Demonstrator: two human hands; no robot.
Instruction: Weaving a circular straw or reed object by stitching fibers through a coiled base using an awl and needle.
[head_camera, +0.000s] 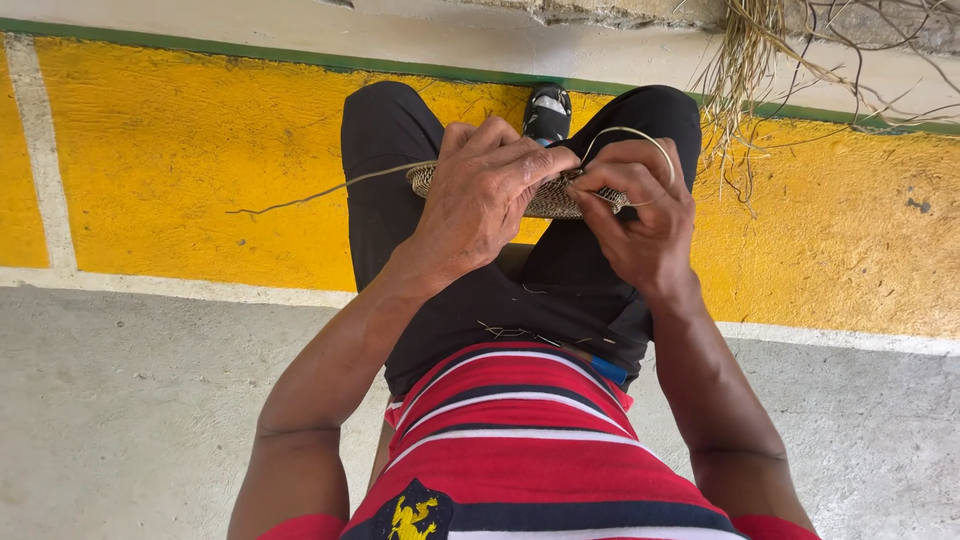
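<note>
At frame centre, over my lap, my left hand (480, 195) clamps the weave (550, 195); right hand (640, 215) fingers pinch the strand (640, 135). I'd keep it taut, stitches tight.

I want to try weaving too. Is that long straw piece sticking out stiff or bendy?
Probably bendy: the long strand sags and curls at its free end. It loops easily above the right hand. Likely very light, since it juts from the woven piece unsupported.
</note>
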